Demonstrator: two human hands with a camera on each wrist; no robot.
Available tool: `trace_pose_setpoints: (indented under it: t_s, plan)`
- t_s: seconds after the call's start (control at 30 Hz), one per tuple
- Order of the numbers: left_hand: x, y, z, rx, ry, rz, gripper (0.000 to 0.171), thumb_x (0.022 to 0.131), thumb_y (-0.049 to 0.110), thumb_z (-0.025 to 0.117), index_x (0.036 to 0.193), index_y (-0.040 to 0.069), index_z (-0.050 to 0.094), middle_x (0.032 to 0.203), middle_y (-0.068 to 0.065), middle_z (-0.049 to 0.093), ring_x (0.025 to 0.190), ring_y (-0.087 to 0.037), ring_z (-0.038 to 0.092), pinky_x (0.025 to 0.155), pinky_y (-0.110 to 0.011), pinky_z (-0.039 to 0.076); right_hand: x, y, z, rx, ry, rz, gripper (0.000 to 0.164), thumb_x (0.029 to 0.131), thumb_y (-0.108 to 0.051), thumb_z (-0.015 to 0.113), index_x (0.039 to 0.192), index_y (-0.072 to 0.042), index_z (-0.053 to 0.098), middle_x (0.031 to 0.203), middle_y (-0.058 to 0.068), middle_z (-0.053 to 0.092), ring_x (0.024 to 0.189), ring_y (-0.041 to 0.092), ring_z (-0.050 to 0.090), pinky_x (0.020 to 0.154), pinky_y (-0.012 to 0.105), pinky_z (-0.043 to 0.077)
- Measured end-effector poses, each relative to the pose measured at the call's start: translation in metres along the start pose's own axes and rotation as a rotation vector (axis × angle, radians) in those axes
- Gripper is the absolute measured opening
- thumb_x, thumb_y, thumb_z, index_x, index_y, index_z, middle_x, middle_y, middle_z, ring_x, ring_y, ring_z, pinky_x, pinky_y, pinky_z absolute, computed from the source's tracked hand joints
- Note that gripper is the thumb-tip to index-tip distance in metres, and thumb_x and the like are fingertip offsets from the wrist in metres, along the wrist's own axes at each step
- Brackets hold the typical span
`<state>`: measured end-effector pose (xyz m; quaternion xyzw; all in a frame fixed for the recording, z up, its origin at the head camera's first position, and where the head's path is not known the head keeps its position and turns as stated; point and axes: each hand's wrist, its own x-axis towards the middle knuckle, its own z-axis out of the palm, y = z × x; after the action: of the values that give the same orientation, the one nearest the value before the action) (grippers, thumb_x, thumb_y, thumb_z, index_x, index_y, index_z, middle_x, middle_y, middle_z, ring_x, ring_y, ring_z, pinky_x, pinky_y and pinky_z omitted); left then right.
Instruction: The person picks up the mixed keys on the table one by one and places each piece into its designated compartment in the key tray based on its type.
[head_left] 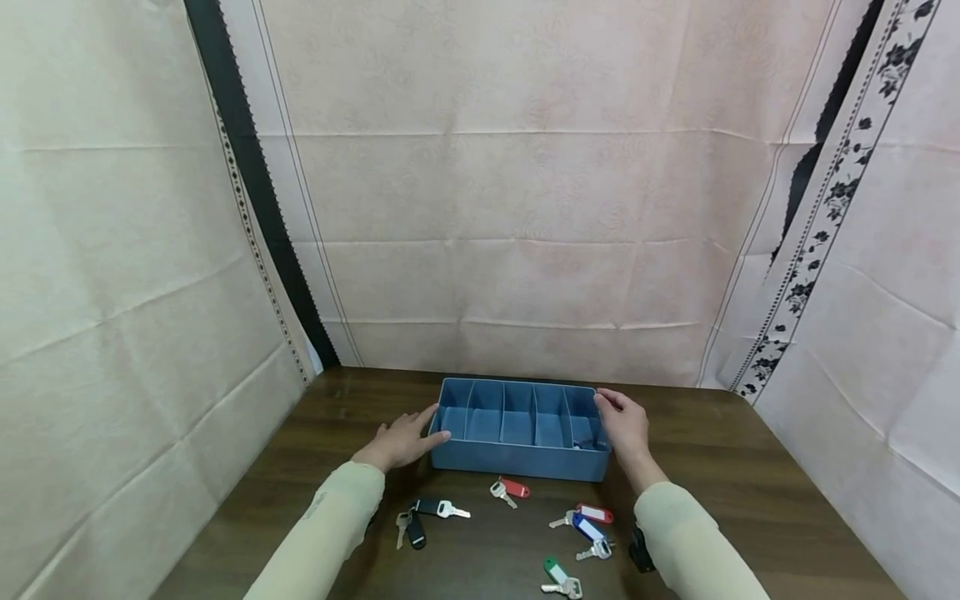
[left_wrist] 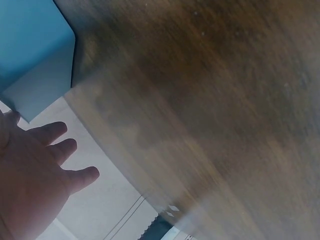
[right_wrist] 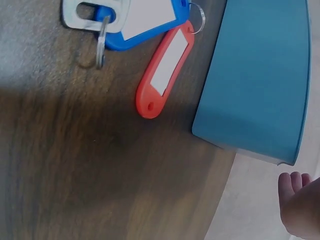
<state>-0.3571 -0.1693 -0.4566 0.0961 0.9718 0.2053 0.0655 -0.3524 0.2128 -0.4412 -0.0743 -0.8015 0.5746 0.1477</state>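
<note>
A blue organizer box (head_left: 517, 460) with several compartments in a row stands near the back of the table. My left hand (head_left: 403, 439) is at its left end, thumb over the front left corner and index finger along the side rim. Three other fingers (left_wrist: 64, 149) spread free beside the box's end wall in the left wrist view. My right hand (head_left: 624, 423) pinches the rim at the box's back right corner with thumb and index finger. Below that end wall, the other fingertips show in the right wrist view. Small dark items (head_left: 588, 444) lie in the rightmost compartment.
In front of the box lie keys with tags: a red tag (head_left: 515, 487), black tags (head_left: 416, 530), another red tag (head_left: 595, 513), a blue tag (head_left: 588, 528) and a green tag (head_left: 555, 571). Light cloth (head_left: 525, 208) hangs behind the wooden table (head_left: 750, 500) and at both sides.
</note>
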Motion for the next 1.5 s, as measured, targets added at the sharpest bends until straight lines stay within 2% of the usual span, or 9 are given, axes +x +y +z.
trace_pose_setpoints:
  t_s: [0.6,1.03,1.27,1.5]
  plan:
    - [0.001,0.002,-0.004,0.009,0.003,0.005,0.082,0.094,0.068,0.047,0.158,0.022,0.026,0.157,-0.024,0.03,0.144,-0.046,0.024,0.111,-0.07,0.011,-0.005,0.004,-0.011,0.027,-0.009,0.027,0.043,0.103,-0.033,0.056,0.136,-0.006,0.058,0.138,0.02,0.054,0.125,0.037,0.05,0.104,0.051,0.042]
    - [0.001,0.004,-0.005,-0.032,-0.005,-0.011,0.082,0.094,0.067,0.048,0.159,0.023,0.025,0.156,-0.024,0.031,0.144,-0.047,0.023,0.111,-0.07,0.012,-0.007,0.011,-0.026,0.009,-0.01,0.005,0.045,0.103,-0.035,0.055,0.136,-0.005,0.058,0.138,0.021,0.054,0.125,0.037,0.049,0.105,0.052,0.04]
    - [0.003,0.0,-0.003,-0.022,-0.006,0.006,0.081,0.094,0.067,0.047,0.159,0.024,0.024,0.154,-0.023,0.035,0.143,-0.047,0.027,0.11,-0.071,0.014,-0.014,0.015,-0.032,0.01,-0.053,-0.008,0.05,0.103,-0.039,0.053,0.139,-0.005,0.054,0.141,0.021,0.051,0.129,0.037,0.046,0.108,0.052,0.038]
    - [0.001,0.0,-0.002,-0.031,-0.007,-0.005,0.082,0.094,0.068,0.048,0.159,0.023,0.025,0.154,-0.024,0.036,0.142,-0.047,0.028,0.11,-0.071,0.015,-0.021,0.016,-0.038,0.004,-0.064,-0.011,0.053,0.103,-0.041,0.052,0.141,-0.005,0.052,0.143,0.021,0.049,0.13,0.038,0.046,0.108,0.052,0.038]
